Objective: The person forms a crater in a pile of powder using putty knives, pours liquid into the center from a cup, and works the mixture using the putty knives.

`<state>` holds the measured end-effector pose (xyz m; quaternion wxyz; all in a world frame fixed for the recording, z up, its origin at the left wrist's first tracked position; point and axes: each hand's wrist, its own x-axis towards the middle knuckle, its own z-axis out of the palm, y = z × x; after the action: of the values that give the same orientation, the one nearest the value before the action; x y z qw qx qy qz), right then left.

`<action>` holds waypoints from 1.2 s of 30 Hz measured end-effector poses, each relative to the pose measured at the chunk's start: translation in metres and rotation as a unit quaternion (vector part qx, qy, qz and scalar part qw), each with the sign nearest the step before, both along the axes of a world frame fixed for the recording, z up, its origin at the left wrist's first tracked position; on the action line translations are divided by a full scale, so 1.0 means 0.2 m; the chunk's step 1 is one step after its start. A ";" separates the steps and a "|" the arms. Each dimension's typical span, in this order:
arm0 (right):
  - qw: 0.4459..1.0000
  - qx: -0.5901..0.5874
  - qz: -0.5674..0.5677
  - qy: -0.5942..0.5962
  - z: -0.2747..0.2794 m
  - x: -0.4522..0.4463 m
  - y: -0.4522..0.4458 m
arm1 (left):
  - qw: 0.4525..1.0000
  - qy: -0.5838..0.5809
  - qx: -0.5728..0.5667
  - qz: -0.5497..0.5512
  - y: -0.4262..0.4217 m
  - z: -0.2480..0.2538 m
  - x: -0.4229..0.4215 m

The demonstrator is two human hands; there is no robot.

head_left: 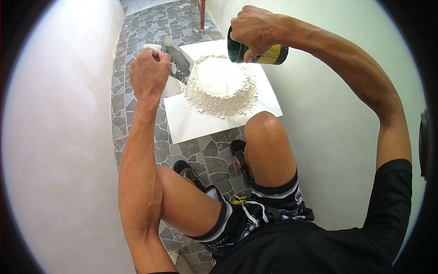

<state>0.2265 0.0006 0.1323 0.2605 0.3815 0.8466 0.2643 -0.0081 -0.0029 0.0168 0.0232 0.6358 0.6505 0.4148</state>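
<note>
My left hand (149,73) is closed around a putty knife, its handle hidden in my fist. The knife's grey, white-smeared blade (178,60) hangs at the left edge of a mound of white powder (219,104). The mound forms a crumbly ring around a smooth, bright white middle; whether liquid lies there I cannot tell. Over the mound's right side, my right hand (256,31) grips a dark green can (273,55) with a yellow label. The can lies on its side in the air, its mouth facing left. Its contents are hidden.
Under the powder lies a white board (182,125), on a grey stone-patterned floor (166,148). Pale walls stand close at left (64,137) and right (328,150). A reddish-brown post (202,13) rises at the back. My bent knees (269,130) are near the board's front edge.
</note>
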 end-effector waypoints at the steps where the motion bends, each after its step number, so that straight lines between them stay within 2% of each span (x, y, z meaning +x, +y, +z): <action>1: 1.000 0.002 0.001 0.005 -0.01 0.01 0.00 | 1.000 -0.001 0.001 0.000 0.00 0.00 0.00; 9: 0.999 0.011 -0.028 0.026 0.00 0.01 -0.01 | 1.000 -0.006 0.004 0.000 0.00 0.00 0.00; 12: 0.994 0.025 -0.026 0.100 -0.04 0.09 0.01 | 1.000 -0.005 -0.002 0.004 0.00 0.01 0.00; 18: 0.960 0.055 -0.094 0.259 -0.16 0.36 0.02 | 1.000 -0.006 -0.011 0.019 0.00 0.00 -0.01; 25: 0.889 0.120 -0.209 0.391 -0.25 0.71 -0.43 | 0.998 -0.031 -0.036 0.045 0.02 -0.01 -0.03; 26: 0.873 0.140 -0.195 0.424 -0.31 0.76 -0.51 | 0.998 -0.028 -0.037 0.047 0.04 -0.02 -0.05; 30: 0.812 0.123 -0.292 0.491 -0.54 0.89 -0.81 | 0.997 -0.041 -0.023 0.054 0.06 -0.06 -0.11; 36: 0.736 0.046 -0.415 0.533 -1.09 1.00 -1.07 | 0.996 -0.059 -0.026 0.068 0.06 -0.08 -0.19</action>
<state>0.4273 -0.2135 -0.0857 -0.1680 0.7847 0.5916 -0.0780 -0.0458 0.0086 0.0007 0.0497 0.5636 0.7007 0.4346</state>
